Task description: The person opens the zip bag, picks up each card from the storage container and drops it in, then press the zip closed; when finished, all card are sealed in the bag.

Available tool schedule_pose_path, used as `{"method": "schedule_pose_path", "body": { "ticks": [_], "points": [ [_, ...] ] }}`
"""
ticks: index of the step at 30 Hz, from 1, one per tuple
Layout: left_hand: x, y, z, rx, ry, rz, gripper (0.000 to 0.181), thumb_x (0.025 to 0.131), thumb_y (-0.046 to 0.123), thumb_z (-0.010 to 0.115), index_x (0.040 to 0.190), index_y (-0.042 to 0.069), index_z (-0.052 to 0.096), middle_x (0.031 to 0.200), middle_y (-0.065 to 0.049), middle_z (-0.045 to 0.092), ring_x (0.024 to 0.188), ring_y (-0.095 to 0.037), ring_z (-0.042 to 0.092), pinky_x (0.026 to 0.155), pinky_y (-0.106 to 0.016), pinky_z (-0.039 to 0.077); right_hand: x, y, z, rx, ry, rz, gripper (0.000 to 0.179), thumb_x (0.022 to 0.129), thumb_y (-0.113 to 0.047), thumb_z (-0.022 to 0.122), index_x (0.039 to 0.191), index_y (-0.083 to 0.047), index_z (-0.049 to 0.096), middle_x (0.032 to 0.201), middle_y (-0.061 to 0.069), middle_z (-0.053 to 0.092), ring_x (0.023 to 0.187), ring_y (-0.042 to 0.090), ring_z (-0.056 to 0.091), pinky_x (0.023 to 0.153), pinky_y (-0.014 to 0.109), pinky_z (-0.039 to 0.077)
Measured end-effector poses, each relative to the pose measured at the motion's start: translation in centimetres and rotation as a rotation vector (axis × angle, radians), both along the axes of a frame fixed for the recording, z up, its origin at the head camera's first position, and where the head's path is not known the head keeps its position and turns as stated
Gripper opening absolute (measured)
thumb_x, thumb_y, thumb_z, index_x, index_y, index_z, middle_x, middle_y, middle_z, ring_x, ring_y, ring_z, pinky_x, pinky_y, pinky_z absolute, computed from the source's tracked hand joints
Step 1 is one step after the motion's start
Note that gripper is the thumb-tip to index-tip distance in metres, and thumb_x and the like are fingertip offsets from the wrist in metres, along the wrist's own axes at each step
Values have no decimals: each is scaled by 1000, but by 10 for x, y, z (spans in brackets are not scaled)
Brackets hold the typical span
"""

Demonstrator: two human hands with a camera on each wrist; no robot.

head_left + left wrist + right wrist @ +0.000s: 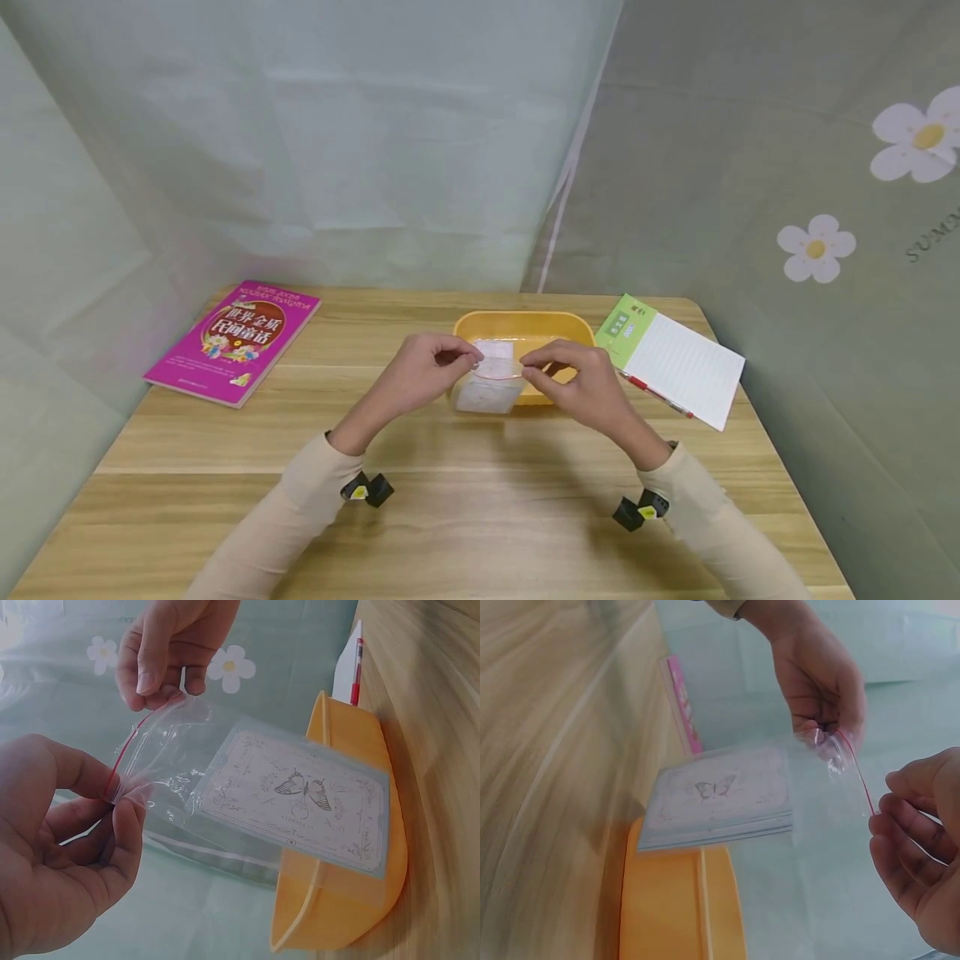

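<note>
Both hands hold up a clear zip bag by its top edge, which carries a red strip. In the head view my left hand pinches one corner between thumb and fingers. My right hand pinches the opposite corner. Inside the bag sits a stack of pale cards printed with a butterfly, seen in both wrist views. The bag hangs over the front part of a yellow plastic basin. Another clear plastic piece shows behind the bag in the left wrist view; what it belongs to I cannot tell.
A pink book lies at the table's left. On the right are a lined notepad with a green header and a red pen along its edge. Fabric walls enclose the wooden table at the back and sides.
</note>
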State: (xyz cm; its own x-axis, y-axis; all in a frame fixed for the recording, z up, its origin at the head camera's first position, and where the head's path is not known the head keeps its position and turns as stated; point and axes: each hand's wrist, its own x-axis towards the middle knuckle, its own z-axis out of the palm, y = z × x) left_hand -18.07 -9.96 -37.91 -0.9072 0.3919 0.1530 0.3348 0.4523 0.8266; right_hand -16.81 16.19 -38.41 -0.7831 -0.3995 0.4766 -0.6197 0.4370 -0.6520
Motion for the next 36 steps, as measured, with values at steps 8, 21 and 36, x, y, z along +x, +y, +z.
{"method": "schedule_pose_path", "body": {
  "ticks": [8,21,36],
  "points": [
    [0,-1,-1,4,11,7,13,98,17,69,101,11,80,95,-1,76,80,-14,67,71,-30,56,-10,5,1,-21,27,-23,9,91,-11,78,99,-11,80,95,-2,77,77,9,69,70,28,59],
    [0,-2,-3,30,-4,-6,14,98,13,67,100,10,80,97,-6,77,80,-15,67,71,-29,56,-53,13,-15,7,-157,-107,15,91,-16,78,104,-8,80,98,5,77,86,18,73,75,36,61],
    [1,-2,-3,22,-4,-4,14,98,12,66,101,10,80,95,-2,77,81,-15,68,72,-29,57,-94,4,-53,133,-296,-136,24,91,-19,79,110,-5,78,103,7,78,89,22,74,73,34,59]
  ]
}}
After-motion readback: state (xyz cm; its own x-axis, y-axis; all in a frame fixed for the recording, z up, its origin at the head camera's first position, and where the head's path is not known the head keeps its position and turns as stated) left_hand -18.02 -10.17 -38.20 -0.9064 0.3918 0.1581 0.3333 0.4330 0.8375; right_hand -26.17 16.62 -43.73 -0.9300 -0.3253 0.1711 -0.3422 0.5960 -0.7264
